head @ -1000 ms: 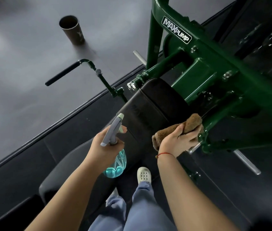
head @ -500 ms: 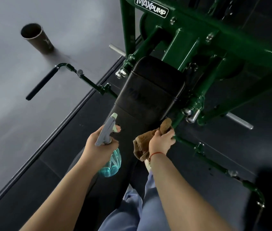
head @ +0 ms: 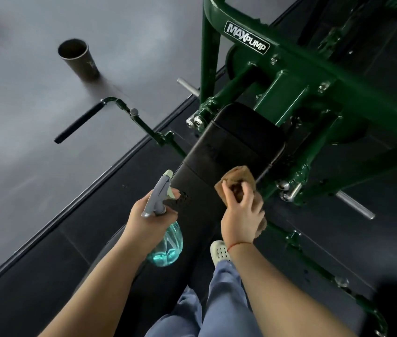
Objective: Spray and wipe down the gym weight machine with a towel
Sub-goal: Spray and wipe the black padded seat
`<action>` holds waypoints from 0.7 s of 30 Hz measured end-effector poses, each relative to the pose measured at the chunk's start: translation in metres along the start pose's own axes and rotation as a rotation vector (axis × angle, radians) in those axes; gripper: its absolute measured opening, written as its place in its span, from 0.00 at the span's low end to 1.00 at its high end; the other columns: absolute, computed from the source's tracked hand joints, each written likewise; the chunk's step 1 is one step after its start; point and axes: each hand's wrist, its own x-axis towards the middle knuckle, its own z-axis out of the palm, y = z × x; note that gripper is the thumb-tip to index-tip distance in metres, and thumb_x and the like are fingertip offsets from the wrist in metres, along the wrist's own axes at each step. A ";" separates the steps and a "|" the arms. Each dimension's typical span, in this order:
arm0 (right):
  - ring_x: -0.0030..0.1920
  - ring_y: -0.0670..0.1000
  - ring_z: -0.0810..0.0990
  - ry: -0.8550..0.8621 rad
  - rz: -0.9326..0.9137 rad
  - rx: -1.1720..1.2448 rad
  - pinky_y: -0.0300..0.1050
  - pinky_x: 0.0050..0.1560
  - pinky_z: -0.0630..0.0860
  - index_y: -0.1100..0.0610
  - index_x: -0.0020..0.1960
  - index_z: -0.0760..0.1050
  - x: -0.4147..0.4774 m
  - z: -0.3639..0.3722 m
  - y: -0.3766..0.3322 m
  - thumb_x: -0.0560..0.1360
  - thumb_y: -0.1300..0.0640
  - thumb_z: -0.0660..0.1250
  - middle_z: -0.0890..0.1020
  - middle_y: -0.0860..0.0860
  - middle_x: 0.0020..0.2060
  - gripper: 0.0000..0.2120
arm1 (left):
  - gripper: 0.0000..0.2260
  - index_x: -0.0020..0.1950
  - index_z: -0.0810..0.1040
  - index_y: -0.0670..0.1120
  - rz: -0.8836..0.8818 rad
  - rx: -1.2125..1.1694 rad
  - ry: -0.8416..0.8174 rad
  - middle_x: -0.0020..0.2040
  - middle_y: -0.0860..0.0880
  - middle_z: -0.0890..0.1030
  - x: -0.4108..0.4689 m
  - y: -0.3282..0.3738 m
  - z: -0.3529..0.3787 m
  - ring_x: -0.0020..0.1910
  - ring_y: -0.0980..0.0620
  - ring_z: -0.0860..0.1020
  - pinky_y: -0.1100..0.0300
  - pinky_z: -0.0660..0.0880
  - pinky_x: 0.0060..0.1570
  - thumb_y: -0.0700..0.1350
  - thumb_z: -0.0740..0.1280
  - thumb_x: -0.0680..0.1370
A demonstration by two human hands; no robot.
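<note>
My right hand [head: 241,212] has the brown towel [head: 235,175] bunched up, with the fingers [head: 247,190] curled over it and pinching it against the thumb. It sits at the near right corner of the black pad [head: 236,142]. My left hand [head: 148,215] grips the spray bottle [head: 168,242] by its neck. 1 finger lies on the trigger, and the nozzle aims far, toward the pad's near left edge.

I judge the step to be wiping the pad. To do it well, I should open the wad flatter so more cloth meets the vinyl. Then I should press evenly and pull long overlapping strokes from the far end toward me, finishing along the seams and the right edge. Any fresh mist should land on the pad, not the floor, and the bottle should stay clear of the towel's path.

The weight machine [head: 289,93] fills the far right of the scene. It has glossy dark green tubing with a MAXPUMP label, chrome bolts and pegs, and a grip bar out to the left. The pad in the middle is smooth, matte and dark. I cannot tell whether it is wet.
</note>
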 end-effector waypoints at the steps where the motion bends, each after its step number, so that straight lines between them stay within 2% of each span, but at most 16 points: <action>1: 0.61 0.67 0.70 -0.019 -0.018 0.012 0.63 0.46 0.75 0.43 0.66 0.79 -0.002 -0.003 -0.001 0.65 0.73 0.73 0.65 0.53 0.69 0.37 | 0.17 0.54 0.83 0.51 -0.003 -0.003 0.003 0.40 0.43 0.75 0.001 0.002 0.001 0.32 0.50 0.71 0.59 0.70 0.32 0.31 0.68 0.74; 4: 0.60 0.62 0.70 -0.046 -0.006 0.124 0.61 0.50 0.75 0.43 0.65 0.80 0.018 -0.023 -0.008 0.68 0.73 0.70 0.71 0.52 0.69 0.34 | 0.17 0.54 0.82 0.51 -0.017 -0.031 0.019 0.40 0.42 0.76 0.007 0.007 0.006 0.31 0.51 0.70 0.56 0.69 0.33 0.30 0.68 0.74; 6: 0.62 0.62 0.71 0.020 -0.035 0.159 0.62 0.52 0.73 0.44 0.65 0.80 0.042 -0.038 -0.011 0.70 0.73 0.70 0.74 0.53 0.69 0.32 | 0.18 0.55 0.82 0.51 -0.012 -0.031 0.022 0.39 0.43 0.76 0.010 0.012 0.010 0.28 0.53 0.69 0.57 0.69 0.31 0.30 0.68 0.74; 8: 0.65 0.64 0.71 0.098 -0.028 0.144 0.63 0.53 0.72 0.44 0.67 0.78 0.076 -0.050 -0.008 0.71 0.72 0.69 0.74 0.54 0.70 0.31 | 0.19 0.55 0.83 0.51 -0.004 -0.049 0.021 0.38 0.43 0.75 0.012 0.016 0.014 0.28 0.53 0.68 0.59 0.68 0.30 0.30 0.68 0.74; 11: 0.70 0.64 0.67 0.082 -0.045 0.049 0.66 0.55 0.69 0.43 0.71 0.73 0.109 -0.049 -0.003 0.74 0.66 0.70 0.70 0.52 0.74 0.31 | 0.19 0.56 0.83 0.52 -0.002 -0.056 0.037 0.38 0.42 0.76 0.016 0.018 0.019 0.33 0.49 0.71 0.58 0.69 0.33 0.30 0.68 0.74; 14: 0.65 0.62 0.70 0.100 -0.294 -0.119 0.65 0.54 0.71 0.44 0.70 0.74 0.100 -0.027 0.004 0.74 0.63 0.69 0.71 0.49 0.72 0.28 | 0.19 0.56 0.83 0.52 -0.010 -0.043 0.053 0.35 0.41 0.75 0.016 0.016 0.019 0.32 0.50 0.71 0.59 0.69 0.32 0.30 0.68 0.74; 17: 0.61 0.59 0.72 0.074 -0.593 -0.153 0.59 0.53 0.71 0.44 0.64 0.79 0.073 -0.003 0.009 0.74 0.63 0.65 0.75 0.47 0.69 0.22 | 0.18 0.57 0.82 0.50 -0.038 -0.031 0.050 0.34 0.45 0.72 0.014 0.015 0.015 0.25 0.56 0.66 0.64 0.66 0.27 0.29 0.67 0.75; 19: 0.60 0.58 0.74 0.000 -0.687 -0.155 0.58 0.54 0.72 0.45 0.62 0.80 0.058 0.004 0.006 0.74 0.62 0.64 0.77 0.47 0.68 0.21 | 0.18 0.56 0.82 0.49 -0.045 -0.019 0.059 0.34 0.44 0.72 0.013 0.015 0.011 0.24 0.57 0.66 0.65 0.66 0.26 0.29 0.67 0.75; 21: 0.59 0.58 0.74 -0.053 -0.729 -0.154 0.58 0.53 0.73 0.45 0.62 0.80 0.054 0.003 0.001 0.73 0.63 0.61 0.77 0.47 0.67 0.22 | 0.18 0.54 0.81 0.51 -0.049 -0.006 0.075 0.36 0.43 0.74 0.014 0.015 0.008 0.28 0.53 0.70 0.62 0.68 0.28 0.29 0.67 0.75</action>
